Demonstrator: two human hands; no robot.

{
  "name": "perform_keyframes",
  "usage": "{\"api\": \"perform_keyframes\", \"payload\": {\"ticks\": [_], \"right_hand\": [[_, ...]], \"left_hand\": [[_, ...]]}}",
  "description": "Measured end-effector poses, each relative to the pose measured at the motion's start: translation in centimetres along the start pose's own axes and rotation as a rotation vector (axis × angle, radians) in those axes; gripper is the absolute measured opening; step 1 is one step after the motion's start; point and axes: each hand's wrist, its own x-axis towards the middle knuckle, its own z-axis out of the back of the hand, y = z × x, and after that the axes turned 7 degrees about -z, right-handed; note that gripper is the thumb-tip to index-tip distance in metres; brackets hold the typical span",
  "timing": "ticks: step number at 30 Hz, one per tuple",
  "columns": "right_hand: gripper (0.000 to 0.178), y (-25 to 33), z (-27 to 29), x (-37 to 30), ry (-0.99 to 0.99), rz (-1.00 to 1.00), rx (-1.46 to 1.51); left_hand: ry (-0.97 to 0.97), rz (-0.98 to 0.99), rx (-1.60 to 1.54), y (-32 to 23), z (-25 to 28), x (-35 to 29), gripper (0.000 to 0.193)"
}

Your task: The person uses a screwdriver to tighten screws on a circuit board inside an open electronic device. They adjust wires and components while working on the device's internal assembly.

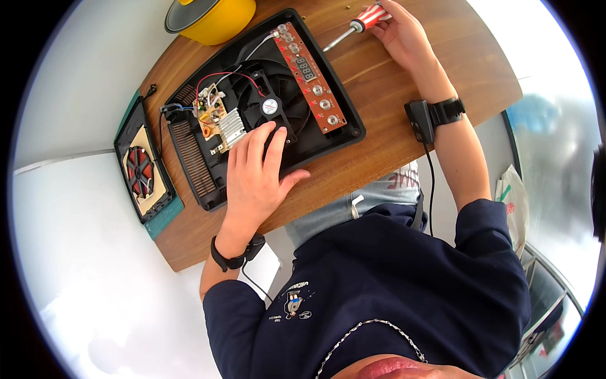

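Observation:
An opened black appliance housing (pixel 344 142), apparently the base of an induction cooker, lies on the wooden table. Inside are a black cooling fan (pixel 270 106), a power board with a silver heat sink (pixel 231 128) and a reddish control board (pixel 311 85) with a digit display and round buttons. My left hand (pixel 255 174) rests over the housing's near side, fingers stretched out, fingertips at the fan's near edge; it holds nothing. Beyond the housing's right edge, my right hand (pixel 407 41) grips a screwdriver (pixel 369 18) by its red-and-white handle. The metal tip points down-left, apart from the housing.
A yellow pot (pixel 221 22) stands at the table's far left. At the left edge lies a cooker top part with a red-and-black coil (pixel 140 170). Tiny screw-like bits (pixel 348 7) sit on the wooden table (pixel 379 88) near the far edge. Cables hang from both wristbands.

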Motion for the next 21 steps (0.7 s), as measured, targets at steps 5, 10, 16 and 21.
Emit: {"api": "perform_keyframes", "payload": {"ticks": [5, 10, 16, 21], "right_hand": [[0.023, -0.4, 1.2, 0.3, -0.06, -0.029, 0.015], [0.03, -0.5, 2.3, 0.3, -0.055, -0.045, -0.037], [0.035, -0.5, 1.6, -1.5, -0.058, -0.039, -0.013], [0.034, -1.3, 1.3, -3.4, -0.114, -0.009, -0.016]], "left_hand": [[0.053, 0.037, 0.045, 0.4, 0.0, -1.5, 0.082], [0.023, 0.023, 0.067, 0.4, -0.6, -1.8, 0.081], [-0.07, -0.007, 0.129, 0.8, -1.8, -1.9, 0.072], [-0.063, 0.008, 0.054, 1.0, -1.7, -2.4, 0.072]]}}
